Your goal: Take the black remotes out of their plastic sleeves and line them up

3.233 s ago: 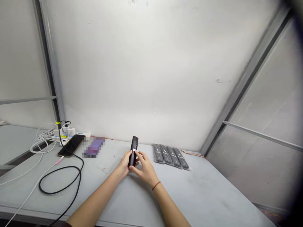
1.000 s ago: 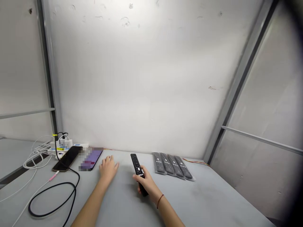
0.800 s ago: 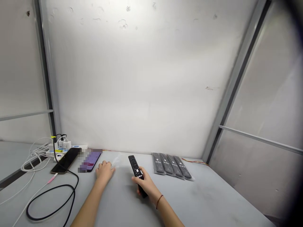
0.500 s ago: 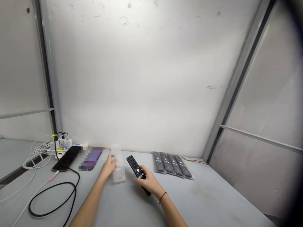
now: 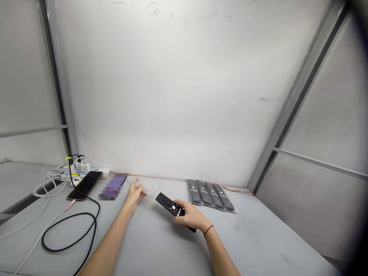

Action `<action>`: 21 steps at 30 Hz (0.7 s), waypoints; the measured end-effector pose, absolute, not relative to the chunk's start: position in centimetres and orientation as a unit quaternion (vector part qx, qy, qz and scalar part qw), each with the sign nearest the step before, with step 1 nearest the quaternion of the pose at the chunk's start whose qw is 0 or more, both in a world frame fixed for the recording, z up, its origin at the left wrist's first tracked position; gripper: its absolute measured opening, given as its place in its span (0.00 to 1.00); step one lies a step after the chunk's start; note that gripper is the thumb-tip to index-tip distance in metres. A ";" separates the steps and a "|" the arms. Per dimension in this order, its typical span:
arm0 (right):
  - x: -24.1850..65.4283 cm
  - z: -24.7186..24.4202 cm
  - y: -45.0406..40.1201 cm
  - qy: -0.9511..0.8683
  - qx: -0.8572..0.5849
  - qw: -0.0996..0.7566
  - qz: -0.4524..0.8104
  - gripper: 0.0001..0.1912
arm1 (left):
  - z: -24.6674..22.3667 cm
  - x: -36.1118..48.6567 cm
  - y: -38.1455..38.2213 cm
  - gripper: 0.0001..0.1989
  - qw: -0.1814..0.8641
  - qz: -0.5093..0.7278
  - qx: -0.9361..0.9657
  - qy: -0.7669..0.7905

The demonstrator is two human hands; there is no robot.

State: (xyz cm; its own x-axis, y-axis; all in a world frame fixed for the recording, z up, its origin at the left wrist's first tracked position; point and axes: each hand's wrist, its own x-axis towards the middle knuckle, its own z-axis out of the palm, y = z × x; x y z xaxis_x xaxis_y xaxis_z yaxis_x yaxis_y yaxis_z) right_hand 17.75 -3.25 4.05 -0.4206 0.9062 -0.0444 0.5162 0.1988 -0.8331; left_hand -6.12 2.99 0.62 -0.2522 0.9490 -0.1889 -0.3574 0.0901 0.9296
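A black remote control (image 5: pixel 169 205) with several white buttons is in my right hand (image 5: pixel 191 216), tilted, its far end pointing up and left. My fingers wrap around its near half, above the table. Farther left, my left hand (image 5: pixel 135 196) has its index finger raised and its other fingers curled. At those fingertips a thin clear plastic bag (image 5: pixel 151 189) shows nearly edge-on, partly hidden by the fingers. Several more remotes in clear bags (image 5: pixel 205 193) lie side by side on the table, beyond my right hand.
On the left are a black phone (image 5: pixel 85 185), a purple phone-like slab (image 5: pixel 115 186) and a white power strip (image 5: pixel 99 171) with chargers. A black cable (image 5: pixel 69 247) loops across the grey table (image 5: pixel 155 249). A white wall (image 5: pixel 184 96) stands behind.
The plastic bag by my left hand has gone from lying broad and upright in view to a narrow sliver. My right hand and the remote have shifted right, the remote lying flatter.
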 end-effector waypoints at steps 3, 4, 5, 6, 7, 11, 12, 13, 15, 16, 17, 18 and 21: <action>17.7 3.9 -3.2 -0.741 -0.485 0.247 0.393 0.20 | 0.6 -6.0 2.9 0.19 0.534 0.608 0.309 0.499; 17.7 3.9 -3.1 -0.742 -0.482 0.252 0.391 0.21 | 0.6 -6.0 2.9 0.18 0.533 0.607 0.315 0.497; 17.6 3.8 -3.1 -0.743 -0.479 0.257 0.391 0.22 | 0.5 -5.9 2.9 0.17 0.531 0.607 0.323 0.495; 17.6 3.8 -3.1 -0.742 -0.475 0.263 0.393 0.23 | 0.5 -5.9 2.9 0.16 0.529 0.607 0.330 0.494; 17.5 3.7 -3.0 -0.741 -0.471 0.269 0.395 0.23 | 0.4 -5.9 2.9 0.16 0.526 0.606 0.336 0.493; 17.5 3.6 -3.0 -0.731 -0.468 0.272 0.417 0.24 | 0.2 -5.8 2.9 0.15 0.522 0.603 0.347 0.493; 17.5 3.6 -3.0 -0.732 -0.466 0.272 0.417 0.23 | 0.1 -5.7 2.9 0.14 0.522 0.602 0.349 0.493; 17.5 3.6 -3.0 -0.736 -0.462 0.272 0.414 0.23 | 0.1 -5.6 2.9 0.15 0.521 0.601 0.353 0.493; 17.4 3.7 -3.1 -0.746 -0.456 0.273 0.402 0.22 | -0.1 -5.5 3.0 0.15 0.518 0.599 0.362 0.491; 17.4 3.7 -3.1 -0.750 -0.453 0.272 0.398 0.22 | -0.2 -5.5 3.0 0.15 0.518 0.598 0.367 0.489; 17.4 3.7 -3.1 -0.752 -0.452 0.273 0.393 0.23 | -0.2 -5.4 3.0 0.15 0.517 0.598 0.369 0.488; 17.4 3.7 -3.1 -0.753 -0.452 0.273 0.392 0.23 | -0.3 -5.4 3.0 0.16 0.517 0.599 0.370 0.487; 17.4 3.7 -3.1 -0.747 -0.451 0.268 0.408 0.24 | -0.2 -5.4 3.0 0.18 0.511 0.604 0.366 0.490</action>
State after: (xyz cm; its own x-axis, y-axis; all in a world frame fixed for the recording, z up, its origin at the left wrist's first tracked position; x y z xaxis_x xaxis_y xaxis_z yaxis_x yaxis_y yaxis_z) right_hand 17.42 -3.06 3.72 -0.4497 0.8926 0.0329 0.4551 0.2607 -0.8514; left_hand -5.35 3.00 -0.20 -0.2103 0.9759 -0.0576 -0.2589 0.0013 0.9659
